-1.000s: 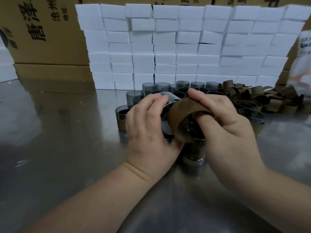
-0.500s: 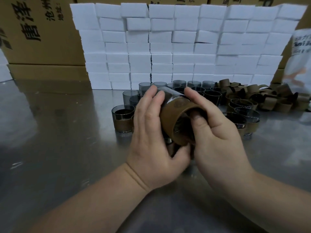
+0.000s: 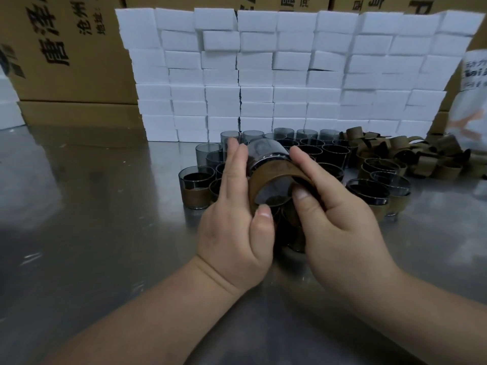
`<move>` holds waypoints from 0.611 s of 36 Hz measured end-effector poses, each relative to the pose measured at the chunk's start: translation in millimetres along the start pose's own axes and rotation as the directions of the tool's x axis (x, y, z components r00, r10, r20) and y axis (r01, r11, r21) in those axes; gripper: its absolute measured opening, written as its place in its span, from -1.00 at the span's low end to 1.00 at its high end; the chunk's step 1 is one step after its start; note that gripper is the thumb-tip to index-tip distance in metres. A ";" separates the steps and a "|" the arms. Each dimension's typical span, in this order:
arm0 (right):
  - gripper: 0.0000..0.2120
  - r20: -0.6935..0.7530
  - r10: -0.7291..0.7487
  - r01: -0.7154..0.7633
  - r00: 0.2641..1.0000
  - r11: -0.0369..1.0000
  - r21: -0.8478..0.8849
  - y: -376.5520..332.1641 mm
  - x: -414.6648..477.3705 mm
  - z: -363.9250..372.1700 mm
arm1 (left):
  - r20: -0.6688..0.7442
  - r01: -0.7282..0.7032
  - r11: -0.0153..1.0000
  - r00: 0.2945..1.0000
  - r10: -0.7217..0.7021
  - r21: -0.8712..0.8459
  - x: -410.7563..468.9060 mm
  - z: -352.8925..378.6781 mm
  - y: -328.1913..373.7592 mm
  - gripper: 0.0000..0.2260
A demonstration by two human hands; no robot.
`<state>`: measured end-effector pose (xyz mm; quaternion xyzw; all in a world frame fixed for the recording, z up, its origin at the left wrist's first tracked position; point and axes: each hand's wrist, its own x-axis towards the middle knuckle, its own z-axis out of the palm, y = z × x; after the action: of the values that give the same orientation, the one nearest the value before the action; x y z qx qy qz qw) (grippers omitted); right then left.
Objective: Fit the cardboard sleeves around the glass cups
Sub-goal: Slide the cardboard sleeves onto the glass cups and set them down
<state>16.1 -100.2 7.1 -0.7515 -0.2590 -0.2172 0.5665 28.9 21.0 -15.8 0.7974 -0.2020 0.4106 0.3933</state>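
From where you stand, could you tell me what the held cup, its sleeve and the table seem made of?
The cup looks like smoky grey glass, glossy and see-through. The sleeve looks like brown cardboard, matte, with a raw cut edge. The table is probably stainless steel: brushed, with blurred reflections.

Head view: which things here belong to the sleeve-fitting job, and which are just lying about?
Job: glass cup in hand, cardboard sleeve round it, left hand, right hand, bare cups, loose sleeves, sleeved cup.
Lying about: white blocks, cardboard cartons, white bag.
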 end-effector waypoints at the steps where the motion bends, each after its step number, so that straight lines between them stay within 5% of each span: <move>1: -0.48 0.005 -0.008 0.008 1.000 0.999 -0.031 1.3 0.9 -1.2 | 0.000 0.006 1.000 1.000 -0.006 0.005 -0.1 0.0 -0.6 -0.42; 10: -0.63 0.015 -0.040 0.041 0.999 0.993 -0.107 10.6 9.5 -10.7 | -0.028 -0.028 0.999 0.999 0.027 -0.035 3.7 -1.2 -2.1 -0.49; 22: -0.57 0.003 -0.050 0.050 0.999 0.995 -0.080 10.2 14.7 -17.7 | -0.053 0.004 0.998 0.999 -0.008 -0.063 5.4 -0.2 -1.2 -0.49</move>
<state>33.3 -117.4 13.4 -0.7671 -0.2691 -0.2414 0.5300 32.6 22.0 -11.9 0.7740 -0.2019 0.4241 0.4246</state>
